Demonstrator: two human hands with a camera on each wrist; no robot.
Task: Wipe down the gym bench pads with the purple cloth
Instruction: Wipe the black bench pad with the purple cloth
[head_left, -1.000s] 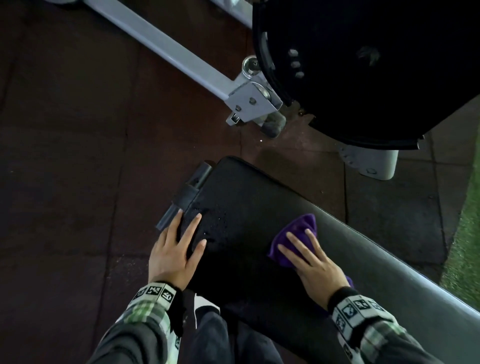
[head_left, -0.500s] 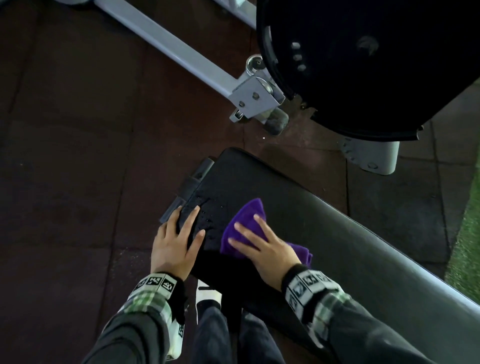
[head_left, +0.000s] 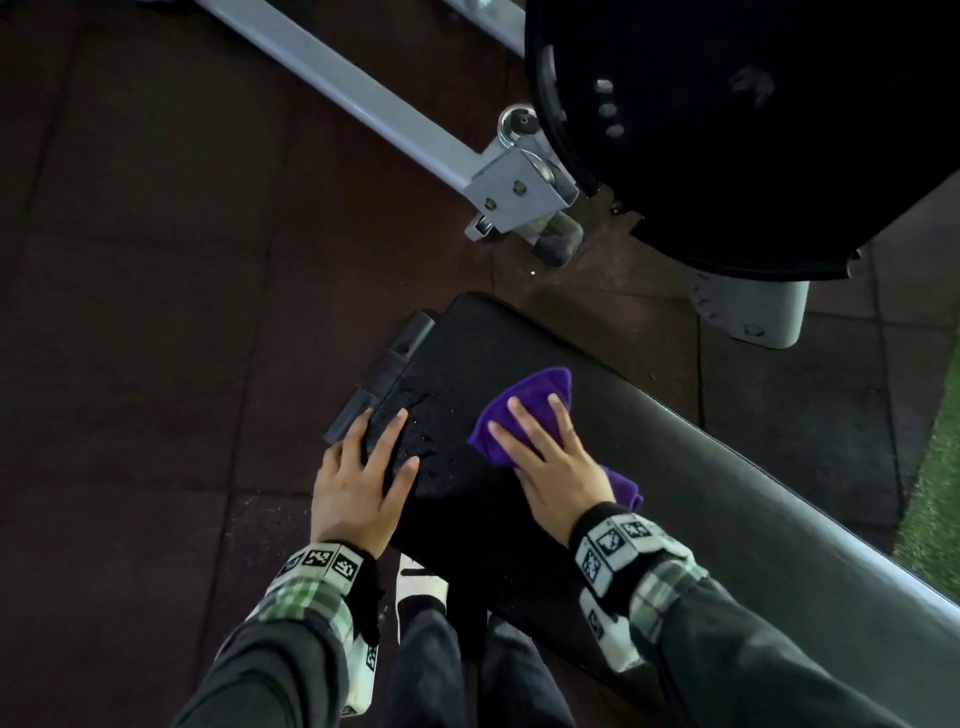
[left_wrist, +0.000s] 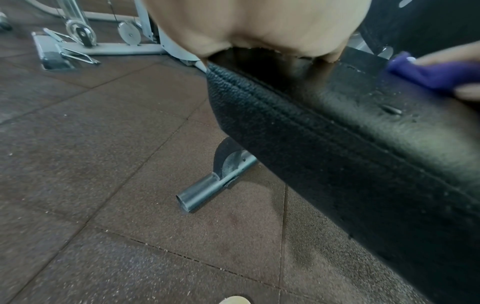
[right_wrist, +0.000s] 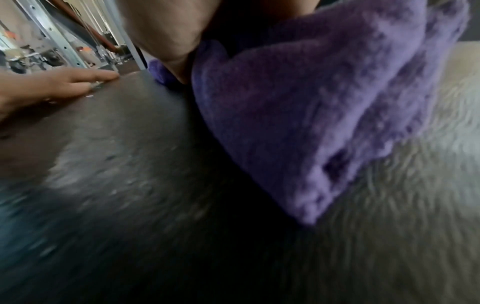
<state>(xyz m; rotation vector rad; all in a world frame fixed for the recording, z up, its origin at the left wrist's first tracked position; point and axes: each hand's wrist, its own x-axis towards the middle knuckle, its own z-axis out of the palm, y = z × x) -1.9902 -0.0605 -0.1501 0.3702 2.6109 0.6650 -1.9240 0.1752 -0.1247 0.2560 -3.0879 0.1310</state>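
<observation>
The black bench pad (head_left: 701, 467) runs from the centre of the head view down to the lower right, with small water drops near its left end. A folded purple cloth (head_left: 540, 395) lies flat on the pad, and my right hand (head_left: 550, 457) presses it down with straight fingers. My left hand (head_left: 358, 478) rests flat on the pad's left corner, fingers spread. In the left wrist view the pad's stitched side (left_wrist: 337, 144) and the cloth (left_wrist: 428, 76) show. The right wrist view is filled by the cloth (right_wrist: 324, 113) on the pad (right_wrist: 130, 164), blurred.
A large black round pad (head_left: 727, 130) on a grey machine frame (head_left: 374, 104) stands just beyond the bench end. The bench's steel foot tube (left_wrist: 207, 189) sticks out on the dark rubber floor tiles (head_left: 156, 312). Green turf (head_left: 935, 493) borders the right edge. My shoe (head_left: 421, 582) is under the bench.
My right hand slid the cloth left along the pad toward my left hand, then back a little to the right. The left hand stayed on the corner.
</observation>
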